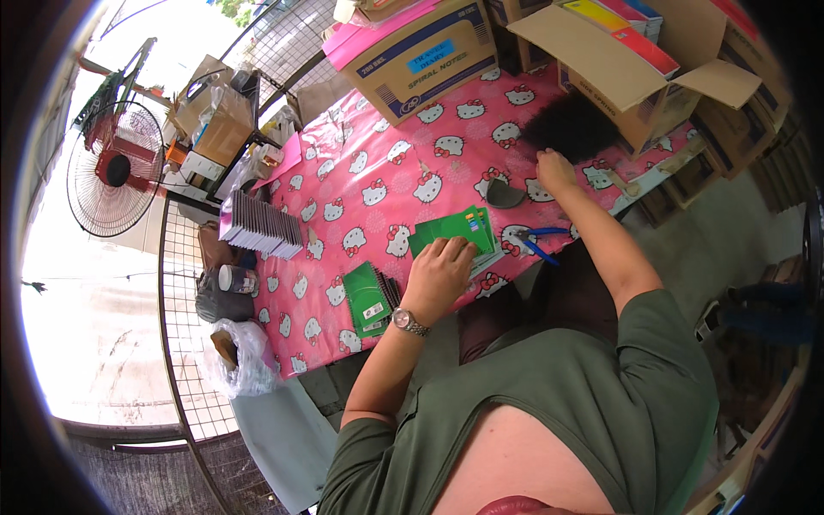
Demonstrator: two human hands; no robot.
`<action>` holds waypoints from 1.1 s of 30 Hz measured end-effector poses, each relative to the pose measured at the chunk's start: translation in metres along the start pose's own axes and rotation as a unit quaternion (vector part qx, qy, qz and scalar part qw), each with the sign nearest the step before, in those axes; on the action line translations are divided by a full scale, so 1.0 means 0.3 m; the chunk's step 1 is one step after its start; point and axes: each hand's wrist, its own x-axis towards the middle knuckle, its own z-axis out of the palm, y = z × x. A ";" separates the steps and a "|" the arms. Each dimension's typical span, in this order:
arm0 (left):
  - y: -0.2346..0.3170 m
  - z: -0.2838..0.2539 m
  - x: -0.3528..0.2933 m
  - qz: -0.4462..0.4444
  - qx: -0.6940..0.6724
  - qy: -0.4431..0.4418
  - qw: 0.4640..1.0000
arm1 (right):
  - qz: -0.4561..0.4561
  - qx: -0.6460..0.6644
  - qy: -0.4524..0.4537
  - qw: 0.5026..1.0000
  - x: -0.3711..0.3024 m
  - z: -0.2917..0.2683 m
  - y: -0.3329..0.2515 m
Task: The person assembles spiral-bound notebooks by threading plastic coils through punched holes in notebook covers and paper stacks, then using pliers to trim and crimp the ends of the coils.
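Note:
My left hand (440, 275), with a wristwatch, rests flat on a stack of green-covered notebooks (455, 228) at the near edge of a pink cartoon-print table (378, 154). My right hand (555, 170) reaches across the table to a black bundle of spiral coils (571, 124); its fingers touch the bundle's near edge. Blue-handled pliers (536, 240) lie just right of the green stack. A second green notebook pile (367, 298) sits to the left of my left hand.
A row of grey-covered notebooks (260, 225) stands at the table's left. Cardboard boxes (421, 56) line the far edge, one open box (635, 77) holding coloured books. A fan (114, 167) and a wire-mesh panel (184, 343) stand at the left.

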 end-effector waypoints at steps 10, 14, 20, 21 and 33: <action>-0.053 -0.118 0.093 -0.065 -0.070 0.050 0.994 | -0.256 0.437 -0.012 0.862 -0.242 -0.381 -0.272; -0.058 -0.065 0.126 -0.075 -0.045 0.106 0.990 | -0.283 0.316 -0.033 0.905 -0.312 -0.448 -0.355; -0.069 -0.071 0.138 -0.071 -0.062 0.104 0.990 | -0.293 0.290 0.062 0.909 -0.312 -0.446 -0.373; -0.071 -0.070 0.138 -0.071 -0.064 0.107 0.990 | -0.303 0.277 0.071 0.909 -0.312 -0.443 -0.371; -0.063 -0.071 0.151 -0.062 -0.078 0.104 0.990 | -0.311 0.415 0.018 0.855 -0.326 -0.429 -0.367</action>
